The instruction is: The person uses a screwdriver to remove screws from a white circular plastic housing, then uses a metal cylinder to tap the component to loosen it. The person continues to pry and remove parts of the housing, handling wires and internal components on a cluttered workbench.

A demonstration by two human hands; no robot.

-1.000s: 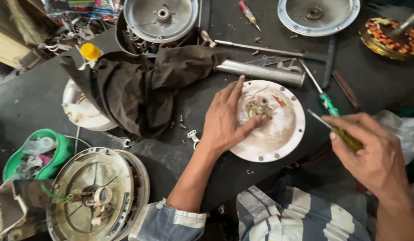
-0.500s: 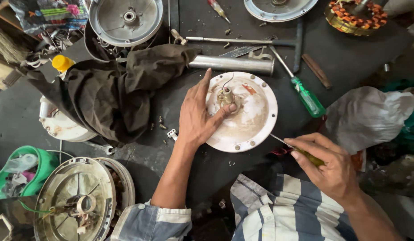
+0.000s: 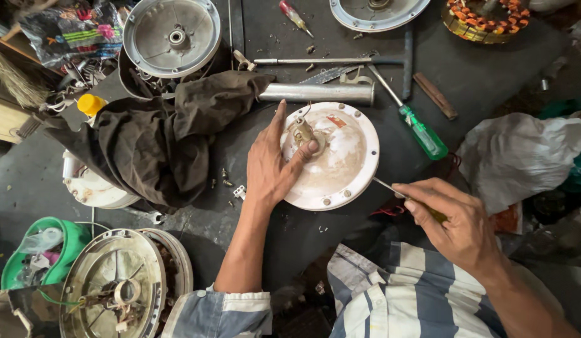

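1. The left hand (image 3: 271, 169) lies flat on the round white motor cover (image 3: 340, 156), fingers spread, thumb pressing its central hub; it grips nothing.
2. The right hand (image 3: 456, 222) is closed on a thin screwdriver (image 3: 385, 184), whose shaft slants up-left with its tip at the cover's lower right rim.
3. The cover sits mid-bench, left of the right hand and just below a metal tube (image 3: 315, 92).
4. The screwdriver's handle is mostly hidden in the fist.

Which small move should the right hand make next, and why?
Probably bring the screwdriver tip onto a rim screw of the white round cover. The left hand presses the cover flat, and the right hand holds the tip just off its edge.
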